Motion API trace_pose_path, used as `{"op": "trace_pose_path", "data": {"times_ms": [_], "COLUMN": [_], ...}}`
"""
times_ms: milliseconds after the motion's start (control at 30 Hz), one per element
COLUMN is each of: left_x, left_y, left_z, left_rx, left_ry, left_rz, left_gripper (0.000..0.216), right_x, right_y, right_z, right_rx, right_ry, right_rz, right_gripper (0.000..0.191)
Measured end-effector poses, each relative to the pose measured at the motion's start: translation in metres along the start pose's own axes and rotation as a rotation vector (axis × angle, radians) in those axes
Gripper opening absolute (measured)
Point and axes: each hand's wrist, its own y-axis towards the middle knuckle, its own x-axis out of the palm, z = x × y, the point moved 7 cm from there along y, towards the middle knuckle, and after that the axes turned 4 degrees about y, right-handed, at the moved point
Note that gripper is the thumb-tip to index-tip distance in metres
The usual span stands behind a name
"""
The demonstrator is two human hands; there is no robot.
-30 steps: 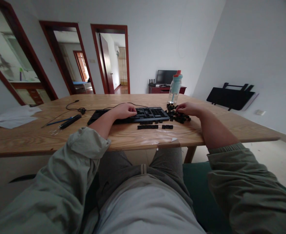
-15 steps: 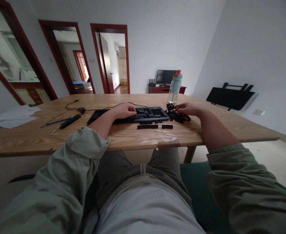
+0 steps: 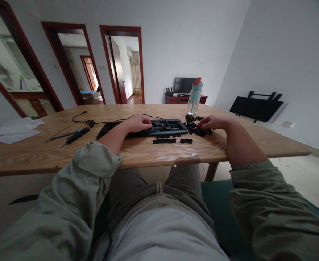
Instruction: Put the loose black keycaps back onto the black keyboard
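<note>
A black keyboard (image 3: 172, 125) lies on the wooden table, some of its key spots bare. On its middle rests my left hand (image 3: 139, 123), fingers curled and closed; whatever is under them is hidden. To the keyboard's right, loose black keycaps (image 3: 201, 132) lie in a heap. My right hand (image 3: 212, 122) reaches into this heap from the right, fingertips bent down and drawn together among the keycaps. Whether a keycap is between them is too small to tell. In front of the keyboard, a row of keycaps (image 3: 164, 141) and a shorter row (image 3: 186, 141) lie lined up.
Behind the heap stands a clear bottle (image 3: 194, 98) with a red and teal lid. Left of the keyboard lie a black pen-like tool (image 3: 78, 135), a blue stick, and a cable (image 3: 90, 123). White paper (image 3: 15, 129) sits at the far left. The table's front edge runs close before me.
My right hand has shifted slightly to the right within the keycap heap. My left hand stays in place on the keyboard.
</note>
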Motion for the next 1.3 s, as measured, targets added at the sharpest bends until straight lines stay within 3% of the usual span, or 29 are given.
{"op": "trace_pose_path", "data": {"times_ms": [267,367,633,833,1300], "left_x": [0.0,-0.001,0.002,0.001,0.002], "left_y": [0.0,-0.001,0.001,0.001,0.002], "left_z": [0.0,0.0,-0.002,-0.002,-0.003], "left_rx": [-0.001,-0.003,-0.005,0.009,0.005], "left_ry": [-0.011,-0.005,-0.008,0.017,0.02], "left_rz": [-0.008,0.001,-0.013,-0.01,0.001], "left_gripper": [0.033,0.034,0.035,0.036,0.037], "right_x": [-0.002,-0.004,-0.001,-0.005,-0.001], "right_y": [-0.004,-0.012,-0.026,-0.031,-0.025], "right_z": [-0.011,-0.028,-0.063,-0.071,-0.07], "right_rx": [-0.023,-0.095,-0.241,-0.303,-0.344], "right_ry": [0.055,0.203,0.596,0.574,0.614], "right_rz": [0.09,0.165,0.215,0.298,0.256], "right_gripper": [0.021,0.026,0.032,0.029,0.037]}}
